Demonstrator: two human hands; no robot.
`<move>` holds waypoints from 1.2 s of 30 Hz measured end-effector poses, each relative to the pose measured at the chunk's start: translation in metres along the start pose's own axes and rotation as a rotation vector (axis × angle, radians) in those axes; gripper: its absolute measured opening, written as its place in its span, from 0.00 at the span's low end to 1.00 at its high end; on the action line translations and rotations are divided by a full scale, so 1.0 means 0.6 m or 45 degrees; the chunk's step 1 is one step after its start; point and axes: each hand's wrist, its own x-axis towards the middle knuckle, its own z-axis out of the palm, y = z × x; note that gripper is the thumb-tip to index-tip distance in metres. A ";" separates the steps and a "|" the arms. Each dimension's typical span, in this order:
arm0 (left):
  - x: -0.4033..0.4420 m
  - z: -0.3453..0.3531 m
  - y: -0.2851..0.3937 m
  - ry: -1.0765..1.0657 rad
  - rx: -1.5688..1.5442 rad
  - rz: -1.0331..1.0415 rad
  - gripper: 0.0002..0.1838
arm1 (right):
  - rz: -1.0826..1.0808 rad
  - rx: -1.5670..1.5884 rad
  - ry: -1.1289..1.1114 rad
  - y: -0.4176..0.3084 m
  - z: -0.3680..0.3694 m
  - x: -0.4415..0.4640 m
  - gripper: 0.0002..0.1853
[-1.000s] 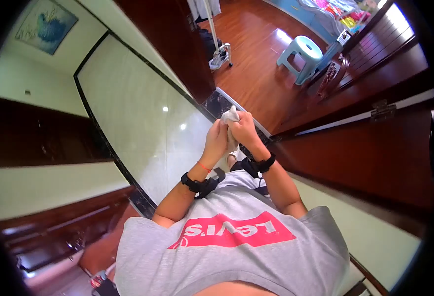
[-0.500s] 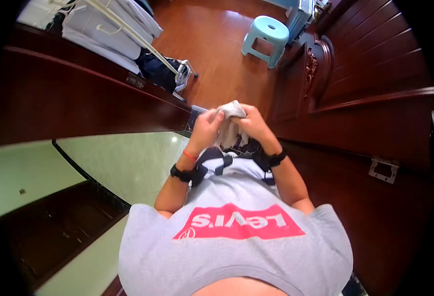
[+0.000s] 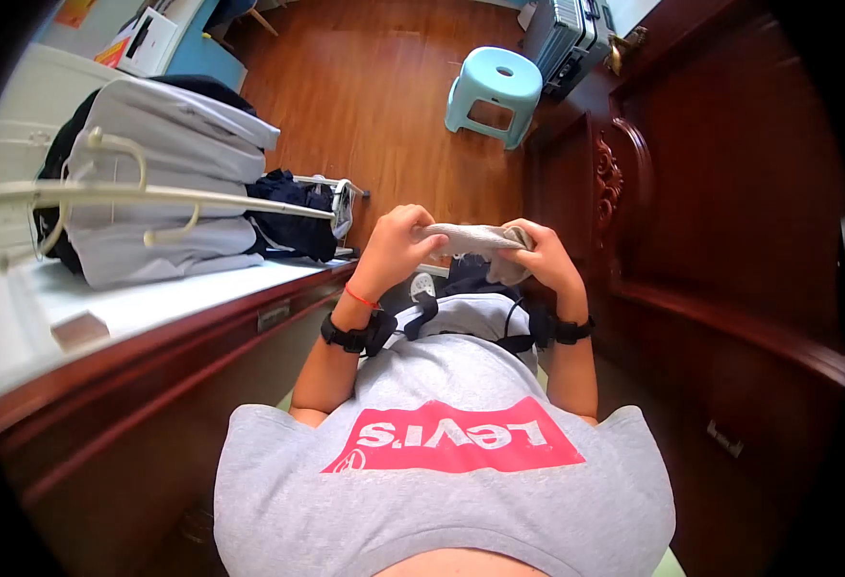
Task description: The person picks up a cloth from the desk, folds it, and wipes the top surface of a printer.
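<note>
A pale grey-beige knit sock (image 3: 469,237) is stretched sideways between my two hands, in front of my waist. My left hand (image 3: 397,252) pinches its left end, thumb and fingers closed on the fabric. The other end is gripped by my right hand (image 3: 549,262), where the cloth bunches and a darker fold shows. Part of the fabric hangs below, beside the right fingers. A black strap sits on each wrist, and a red cord is on the left one.
A clothes rack (image 3: 240,200) with white and dark garments stands left, past the door frame (image 3: 168,361). Ahead on the wood floor (image 3: 374,87) are a light-blue stool (image 3: 501,82) and a silver suitcase (image 3: 569,43). A dark carved door (image 3: 720,202) is on the right.
The view has moved forward into the doorway, bringing the rack closer. My hands have spread apart, drawing the bunched sock out into a horizontal stretch.
</note>
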 end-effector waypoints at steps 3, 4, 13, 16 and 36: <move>0.098 -0.016 -0.029 0.046 -0.143 -0.006 0.15 | 0.095 0.091 0.015 -0.020 -0.039 0.089 0.15; 0.137 -0.032 -0.040 -0.011 -0.079 -0.068 0.15 | 0.081 0.134 -0.006 -0.004 -0.050 0.138 0.14; 0.458 -0.183 -0.085 0.199 0.021 -0.325 0.14 | -0.168 0.047 -0.144 -0.080 -0.185 0.585 0.13; 0.552 -0.237 -0.087 0.309 -0.020 -0.338 0.13 | -0.201 -0.069 -0.327 -0.131 -0.227 0.729 0.11; 1.043 -0.702 -0.366 0.599 -0.174 -0.152 0.05 | -0.216 0.068 -0.276 -0.406 -0.150 1.433 0.10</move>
